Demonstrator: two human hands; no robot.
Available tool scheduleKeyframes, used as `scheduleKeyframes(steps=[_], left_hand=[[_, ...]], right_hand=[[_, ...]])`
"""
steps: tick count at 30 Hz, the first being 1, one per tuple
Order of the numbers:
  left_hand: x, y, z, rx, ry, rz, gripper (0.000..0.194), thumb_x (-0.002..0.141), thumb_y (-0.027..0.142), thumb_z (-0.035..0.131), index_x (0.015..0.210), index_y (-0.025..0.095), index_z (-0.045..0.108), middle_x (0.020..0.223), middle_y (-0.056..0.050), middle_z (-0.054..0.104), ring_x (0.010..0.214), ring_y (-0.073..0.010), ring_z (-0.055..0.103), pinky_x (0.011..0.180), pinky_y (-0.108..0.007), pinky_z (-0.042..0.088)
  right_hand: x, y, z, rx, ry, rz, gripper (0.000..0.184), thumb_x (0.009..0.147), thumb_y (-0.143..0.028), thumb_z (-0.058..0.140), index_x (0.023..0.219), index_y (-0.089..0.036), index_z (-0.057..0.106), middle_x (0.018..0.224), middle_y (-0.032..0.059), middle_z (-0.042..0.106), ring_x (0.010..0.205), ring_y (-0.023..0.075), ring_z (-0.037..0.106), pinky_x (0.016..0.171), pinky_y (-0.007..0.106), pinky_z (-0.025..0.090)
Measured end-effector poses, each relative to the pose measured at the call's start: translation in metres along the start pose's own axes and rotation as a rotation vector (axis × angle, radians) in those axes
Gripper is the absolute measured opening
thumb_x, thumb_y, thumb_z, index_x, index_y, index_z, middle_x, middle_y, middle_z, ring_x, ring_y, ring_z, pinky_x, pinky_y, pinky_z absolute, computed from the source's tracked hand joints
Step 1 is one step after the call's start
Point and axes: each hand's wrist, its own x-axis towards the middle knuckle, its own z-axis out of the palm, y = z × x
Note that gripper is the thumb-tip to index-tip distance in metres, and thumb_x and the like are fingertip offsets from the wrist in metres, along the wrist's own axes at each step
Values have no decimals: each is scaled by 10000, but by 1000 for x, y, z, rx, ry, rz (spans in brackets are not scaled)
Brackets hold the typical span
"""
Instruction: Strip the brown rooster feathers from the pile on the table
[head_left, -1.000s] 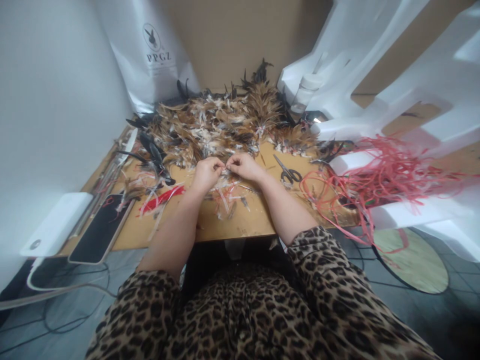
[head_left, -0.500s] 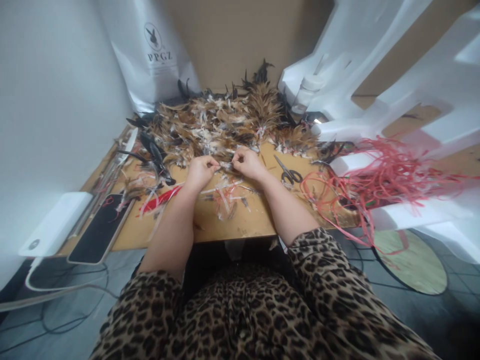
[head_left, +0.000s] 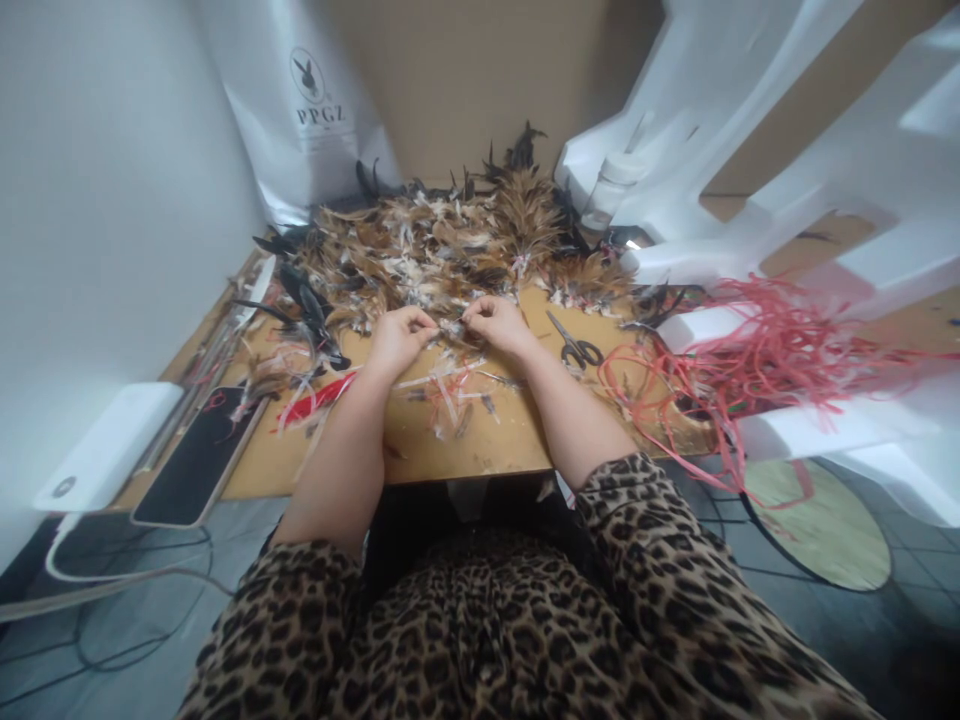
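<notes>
My left hand (head_left: pixel 403 340) is closed in a pinch at the front edge of a heap of brown, white and black feathers (head_left: pixel 450 240). Level with it, a short gap away, my right hand (head_left: pixel 496 325) is also pinched, thumb against forefinger. Whitish fluff shows between the two sets of fingertips, but what each pinch holds is too small to tell. Black-handled scissors (head_left: pixel 576 345) lie on the wooden table (head_left: pixel 480 455) to the right of my right hand. Pale pink and white strips (head_left: pixel 454 395) with feather scraps lie below my hands.
A bundle of red plastic ribbon (head_left: pixel 780 350) spills over white foam pieces at right. At left lie a phone (head_left: pixel 199 460) and a white power bank (head_left: pixel 112 445) with a cable. A jar (head_left: pixel 611 190) and a white printed bag (head_left: pixel 315 150) stand behind.
My fingertips have shifted very slightly, and both hands stay pinched at the same spot. The whole view has moved a little; the things on the table lie as before.
</notes>
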Motion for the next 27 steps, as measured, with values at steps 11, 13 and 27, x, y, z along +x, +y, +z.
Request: scheduleKeyframes(steps=[11, 13, 27], left_hand=[[-2, 2, 6, 125, -63, 262, 197, 621, 167, 663, 814, 174, 703, 797, -36, 648, 678, -116, 576, 677, -244, 478], [0, 1, 6, 28, 8, 152, 99, 629, 184, 671, 723, 158, 691, 700, -29, 641, 634, -119, 579, 639, -245, 487], [8, 12, -3, -1009, 127, -453, 82, 815, 179, 576, 751, 166, 626, 735, -22, 651, 712, -70, 634, 627, -143, 535]], right_hand=[[-7, -7, 11, 105, -65, 74, 83, 683, -206, 559, 705, -136, 598, 538, -9, 580, 443, 80, 481, 439, 190, 369], [-6, -7, 11, 171, -31, 80, 120, 705, -249, 569, 733, -136, 598, 568, -5, 588, 461, 77, 485, 457, 191, 381], [-8, -17, 19, 481, 91, 116, 319, 613, -392, 694, 809, -154, 615, 695, -1, 631, 585, 77, 530, 515, 183, 389]])
